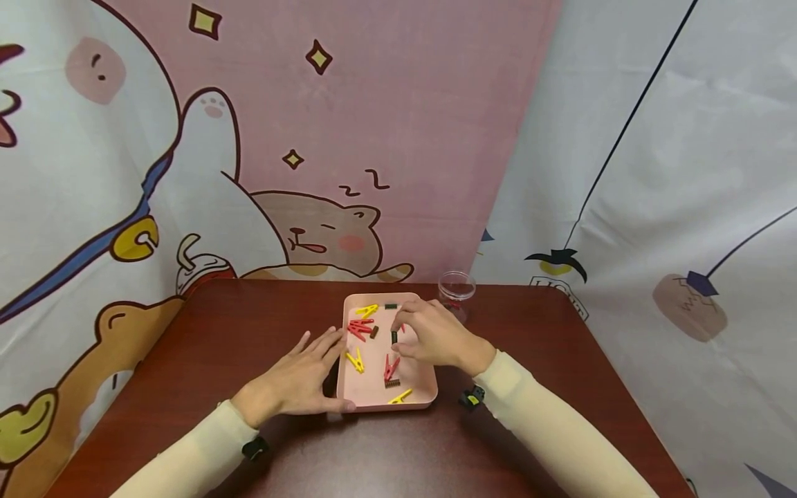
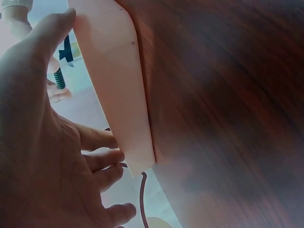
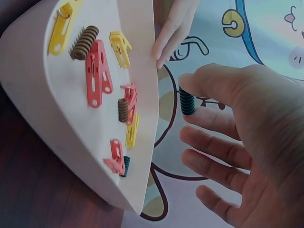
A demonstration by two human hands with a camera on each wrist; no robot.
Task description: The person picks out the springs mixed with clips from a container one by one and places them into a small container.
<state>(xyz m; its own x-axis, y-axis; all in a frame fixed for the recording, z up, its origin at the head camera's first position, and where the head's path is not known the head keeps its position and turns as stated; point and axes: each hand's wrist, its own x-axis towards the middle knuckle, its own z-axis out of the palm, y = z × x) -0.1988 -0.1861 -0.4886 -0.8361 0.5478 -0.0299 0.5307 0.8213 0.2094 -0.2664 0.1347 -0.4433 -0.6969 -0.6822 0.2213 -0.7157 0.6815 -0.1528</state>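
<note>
My right hand is above a pink tray, pinching a dark green coil spring between thumb and index finger; its other fingers spread loosely. Along the tray's left side rests my left hand, fingertips at the wall and thumb at the near corner. Inside the tray lie several yellow clips and red clips. Brown springs lie among them, one beside a red clip at the near end. Another dark green spring sits near the far wall. My right hand partly covers one red clip.
A clear round plastic tub stands on the brown table beyond the tray, to its right. Behind the table's far edge hangs a cartoon-printed cloth.
</note>
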